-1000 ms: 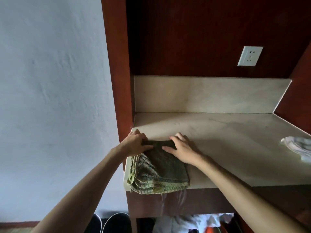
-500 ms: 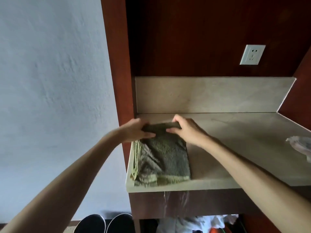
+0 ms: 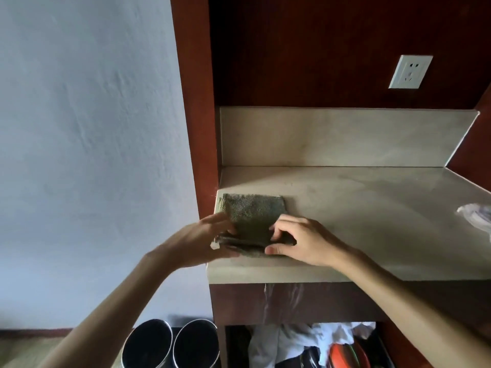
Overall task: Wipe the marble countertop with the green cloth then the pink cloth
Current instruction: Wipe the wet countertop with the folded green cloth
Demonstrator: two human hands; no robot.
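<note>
A folded green cloth (image 3: 252, 213) lies on the left end of the beige marble countertop (image 3: 358, 208), its far edge close to the left wall panel. My left hand (image 3: 204, 237) grips the cloth's near left corner, thumb under the fold. My right hand (image 3: 300, 240) pinches the near right corner, fingers curled over the folded edge. A pale crumpled cloth (image 3: 475, 216) shows at the right edge of the counter; its colour is hard to tell.
A marble backsplash (image 3: 345, 136) and red-brown wood panels (image 3: 196, 102) close in the counter at the back and sides. A white wall socket (image 3: 409, 71) sits above. Two dark round bins (image 3: 170, 343) stand on the floor at left, and clothes fill the shelf below.
The green cloth went from hanging over the front edge to further back on the counter. Both hands slid from its far edge to its near edge, which is now folded up.
</note>
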